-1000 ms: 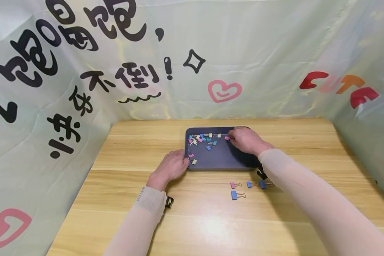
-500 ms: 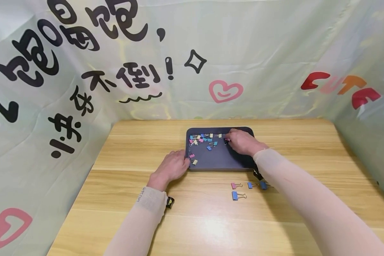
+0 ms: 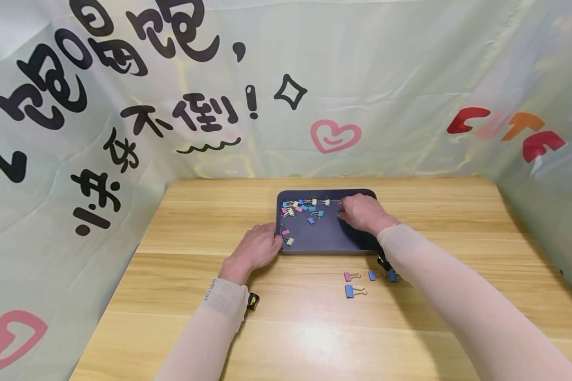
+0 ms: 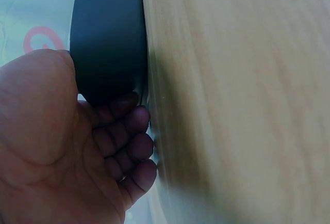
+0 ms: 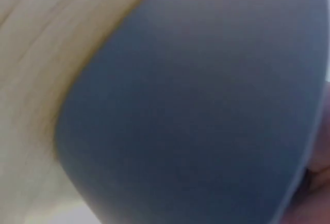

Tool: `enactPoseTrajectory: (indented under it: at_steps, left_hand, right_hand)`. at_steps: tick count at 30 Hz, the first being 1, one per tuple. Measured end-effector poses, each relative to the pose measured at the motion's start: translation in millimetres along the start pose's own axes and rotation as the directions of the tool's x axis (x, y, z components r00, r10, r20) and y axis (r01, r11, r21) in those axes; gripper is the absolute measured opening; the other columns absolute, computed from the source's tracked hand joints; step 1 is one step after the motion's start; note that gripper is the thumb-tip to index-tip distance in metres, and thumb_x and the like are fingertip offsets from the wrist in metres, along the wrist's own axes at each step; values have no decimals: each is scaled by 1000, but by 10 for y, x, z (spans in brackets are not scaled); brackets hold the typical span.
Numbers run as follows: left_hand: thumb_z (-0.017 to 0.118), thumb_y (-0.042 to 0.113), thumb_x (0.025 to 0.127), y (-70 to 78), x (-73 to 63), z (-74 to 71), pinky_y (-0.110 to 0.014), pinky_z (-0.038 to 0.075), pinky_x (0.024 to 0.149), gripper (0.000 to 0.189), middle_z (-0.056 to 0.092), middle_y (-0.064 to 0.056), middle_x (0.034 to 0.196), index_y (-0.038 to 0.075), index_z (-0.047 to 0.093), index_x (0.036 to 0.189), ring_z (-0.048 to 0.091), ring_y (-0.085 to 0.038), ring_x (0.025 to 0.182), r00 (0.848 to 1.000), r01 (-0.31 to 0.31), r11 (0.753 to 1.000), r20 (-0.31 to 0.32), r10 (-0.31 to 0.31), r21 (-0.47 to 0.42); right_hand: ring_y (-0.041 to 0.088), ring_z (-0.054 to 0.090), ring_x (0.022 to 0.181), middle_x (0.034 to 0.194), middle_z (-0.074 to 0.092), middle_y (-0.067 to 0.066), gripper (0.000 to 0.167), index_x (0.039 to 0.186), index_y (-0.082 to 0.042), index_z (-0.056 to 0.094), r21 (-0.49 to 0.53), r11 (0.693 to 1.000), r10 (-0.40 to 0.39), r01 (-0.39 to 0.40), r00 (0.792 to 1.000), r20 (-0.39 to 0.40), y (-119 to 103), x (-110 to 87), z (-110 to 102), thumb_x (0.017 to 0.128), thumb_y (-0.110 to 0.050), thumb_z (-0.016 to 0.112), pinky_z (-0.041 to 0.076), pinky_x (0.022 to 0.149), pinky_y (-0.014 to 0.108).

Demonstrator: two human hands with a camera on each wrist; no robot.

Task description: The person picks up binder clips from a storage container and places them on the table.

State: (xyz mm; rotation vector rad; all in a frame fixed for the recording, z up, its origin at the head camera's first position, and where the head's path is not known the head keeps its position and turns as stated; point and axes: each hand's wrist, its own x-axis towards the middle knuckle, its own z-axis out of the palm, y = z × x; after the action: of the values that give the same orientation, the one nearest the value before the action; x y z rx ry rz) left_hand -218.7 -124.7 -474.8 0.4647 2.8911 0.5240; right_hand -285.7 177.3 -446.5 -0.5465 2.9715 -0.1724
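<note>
A smooth, dark tray [image 3: 333, 235], shallow and rectangular with rounded corners, sits toward the table's far edge. Small binder clips [image 3: 311, 220] with wire handles, in pink, blue, teal and pale yellow, lie inside it, mostly clustered at the far left. On the near side, a pink clip [image 3: 347, 277] and three blue clips [image 3: 349, 291] rest on the wood.

The person's left hand [image 3: 256, 246] grips the tray's near left corner, fingers curled side by side. The right hand [image 3: 361, 211] reaches down over the tray's far right part; whether its fingers pinch a clip cannot be told.

Pale sleeves [image 3: 205, 333] cover both forearms. The wood-grained table [image 3: 209, 211] meets a creased fabric backdrop [image 3: 400, 79] printed with lettering and pink hearts.
</note>
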Motion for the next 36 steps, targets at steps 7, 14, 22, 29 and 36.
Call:
enactPoseTrajectory:
  at_steps: [7, 14, 22, 29, 36]
  left_hand:
    - [40, 33, 110, -2, 1, -2, -46, 41, 120, 52, 63, -14, 145, 1, 52, 149, 57, -32, 133, 1000, 0, 1000, 0, 0, -3]
    - [40, 33, 110, 3, 0, -11, -47, 41, 121, 51, 63, -14, 146, 2, 52, 148, 56, -32, 135, 1000, -3, 1000, 2, 3, -4]
    - [40, 31, 110, 1, -4, -4, -47, 45, 115, 46, 68, -14, 133, 1, 58, 138, 60, -31, 120, 1000, -14, 1000, -12, 15, 14]
    - [40, 31, 110, 5, -9, -9, -47, 47, 112, 42, 69, -12, 127, 2, 60, 133, 60, -29, 114, 1000, -21, 1000, -19, 22, 19]
    - [40, 31, 109, 6, -6, -12, -47, 48, 111, 42, 69, -12, 125, 2, 60, 132, 60, -29, 113, 1000, -18, 1000, -21, 19, 15]
  right_hand:
    - [21, 57, 62, 64, 59, 2, 36, 70, -14, 66, 31, 999, 20, -22, 998, 53, -25, -53, -30, 104, -26, 63, 48, 66, 37]
    - [29, 68, 106, 112, 71, 12, 22, 117, -5, 76, 39, 988, -148, 149, 989, -17, -23, -121, -23, 97, -6, 67, 58, 93, 50]
    - [32, 70, 109, 112, 75, 11, 16, 111, -6, 77, 51, 963, -264, 264, 964, -15, 30, -154, -1, 96, -5, 73, 56, 99, 52]
    - [20, 58, 78, 82, 65, -1, 9, 90, -13, 70, 74, 967, -246, 243, 969, 25, 78, -154, -13, 94, -9, 77, 52, 77, 42]
    - [17, 58, 76, 83, 65, -2, 8, 92, -16, 69, 48, 974, -223, 222, 975, 9, 109, -195, 17, 98, -18, 74, 53, 75, 41]
